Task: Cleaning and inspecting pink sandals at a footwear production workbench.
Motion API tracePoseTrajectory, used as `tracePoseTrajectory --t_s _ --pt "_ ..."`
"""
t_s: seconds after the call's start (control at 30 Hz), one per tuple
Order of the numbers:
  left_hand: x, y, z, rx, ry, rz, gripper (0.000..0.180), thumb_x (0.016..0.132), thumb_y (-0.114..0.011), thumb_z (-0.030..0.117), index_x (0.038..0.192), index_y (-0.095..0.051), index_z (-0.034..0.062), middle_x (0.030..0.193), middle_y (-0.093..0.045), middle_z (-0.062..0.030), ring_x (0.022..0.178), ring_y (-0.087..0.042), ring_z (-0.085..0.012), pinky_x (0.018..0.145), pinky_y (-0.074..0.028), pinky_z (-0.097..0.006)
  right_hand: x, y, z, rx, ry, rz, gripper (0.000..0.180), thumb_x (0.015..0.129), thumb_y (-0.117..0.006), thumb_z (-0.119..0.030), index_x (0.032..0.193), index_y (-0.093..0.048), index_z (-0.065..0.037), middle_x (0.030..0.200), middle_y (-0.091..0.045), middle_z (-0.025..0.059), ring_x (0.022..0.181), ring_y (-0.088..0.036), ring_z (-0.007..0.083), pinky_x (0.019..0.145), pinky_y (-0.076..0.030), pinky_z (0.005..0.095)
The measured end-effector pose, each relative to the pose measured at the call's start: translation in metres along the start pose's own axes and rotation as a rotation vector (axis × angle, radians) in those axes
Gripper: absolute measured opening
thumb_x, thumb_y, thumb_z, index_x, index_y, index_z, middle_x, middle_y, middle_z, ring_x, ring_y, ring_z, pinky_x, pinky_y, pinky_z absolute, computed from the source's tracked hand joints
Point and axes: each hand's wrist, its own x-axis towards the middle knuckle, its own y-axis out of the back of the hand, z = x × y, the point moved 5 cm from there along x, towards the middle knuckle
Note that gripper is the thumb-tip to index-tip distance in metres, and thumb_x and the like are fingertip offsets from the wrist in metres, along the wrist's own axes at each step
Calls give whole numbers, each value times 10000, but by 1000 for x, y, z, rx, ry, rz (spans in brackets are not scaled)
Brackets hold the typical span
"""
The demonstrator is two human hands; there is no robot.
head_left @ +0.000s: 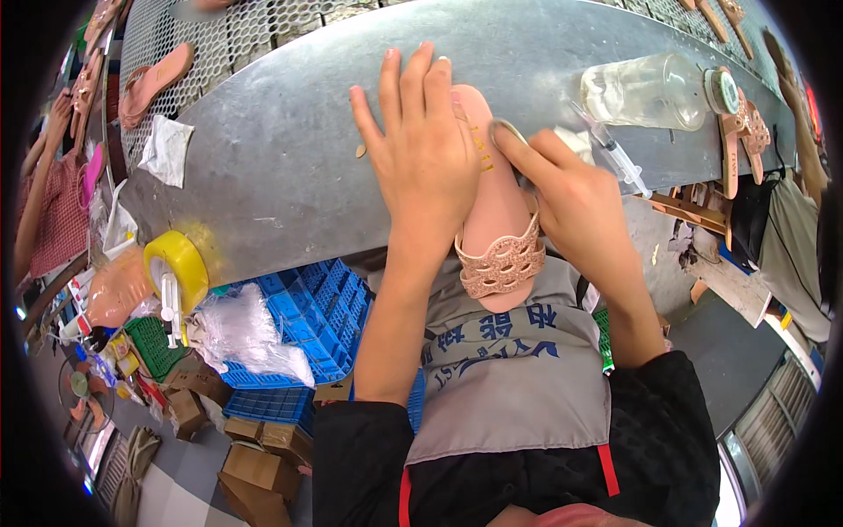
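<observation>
Seen from the head camera, the left hand (421, 154) lies flat and open, fingers spread, pressing down on the left side of a pink sandal (499, 215) that rests sole-down on the near edge of a grey metal table (290, 167), its heel end hanging over toward the person's grey apron (509, 369). The right hand (575, 198) rests against the sandal's right side with its forefinger stretched out and touching the footbed near the toe; the other fingers curl loosely, and whether they pinch anything is hard to tell from this angle. Between the two wrists sits the sandal's perforated, glittering strap (502, 262). Just beyond the right hand lies a plastic syringe (615, 154), and farther out from it a clear plastic bottle (650, 90) on its side, with another decorated sandal (746, 132) beside the bottle's cap. Well to the left of the left hand lie a crumpled white cloth (167, 149) on the table and a yellow tape roll (180, 263) at its edge. Below the left forearm stand blue plastic crates (307, 325) with a clear plastic bag (241, 329) on them.
</observation>
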Motion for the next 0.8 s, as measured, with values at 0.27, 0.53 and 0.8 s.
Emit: tracePoseTrajectory --t_s 0.27,0.53,0.8 --pt "1 3 -1 22 37 -16 340 1064 -494 182 1370 -598 75 1539 -532 -64 1529 -379 -315 1271 -183 -608 2 13 -1 -27 73 -107 537 865 -634 -31 1387 -656 -153 939 -612 57 751 -687 291 609 -544 390" --pt "3 3 -1 9 29 4 343 1055 -508 184 1365 -603 75 1529 -541 -67 1524 -385 -315 1267 -191 -613 11 9 -9 -125 123 -59 524 870 -637 -50 1383 -662 -152 935 -610 53 726 -680 291 596 -541 382" --pt "3 3 3 5 24 19 347 1044 -524 176 1367 -601 76 1524 -547 -71 1517 -398 -317 1263 -203 -620 14 8 0 -82 82 -64 543 882 -643 -40 1411 -655 -163 948 -623 58 727 -680 300 609 -548 390"
